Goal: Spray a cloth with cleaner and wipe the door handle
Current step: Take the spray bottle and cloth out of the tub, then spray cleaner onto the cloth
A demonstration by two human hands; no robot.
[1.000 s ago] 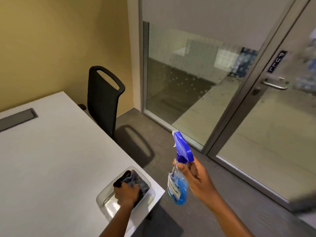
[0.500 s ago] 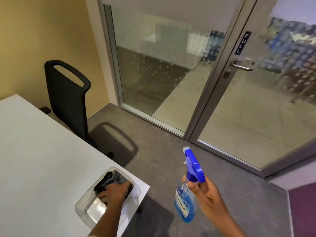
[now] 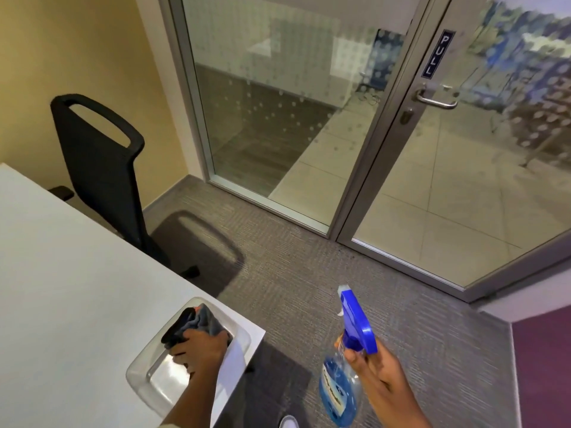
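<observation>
My left hand (image 3: 200, 350) grips a dark grey cloth (image 3: 191, 322) that sits inside a clear plastic tray (image 3: 145, 381) at the corner of the white table (image 3: 61, 288). My right hand (image 3: 381, 375) holds a spray bottle (image 3: 343, 387) of blue cleaner upright over the carpet, its blue trigger head (image 3: 355, 319) pointing up and left. The metal door handle (image 3: 437, 98) is far off at the upper right, on a glass door (image 3: 463, 180) under a "PULL" sign (image 3: 437, 54).
A black office chair (image 3: 102, 168) stands between the table and the yellow wall. A fixed glass panel (image 3: 278, 103) is left of the door. Grey carpet (image 3: 309, 288) spreads from the table to the door. A purple wall (image 3: 543, 372) edges the right side.
The view has swung right, so the door handle now lies nearer the middle. Both hands keep their holds; the cloth stays in the tray.
</observation>
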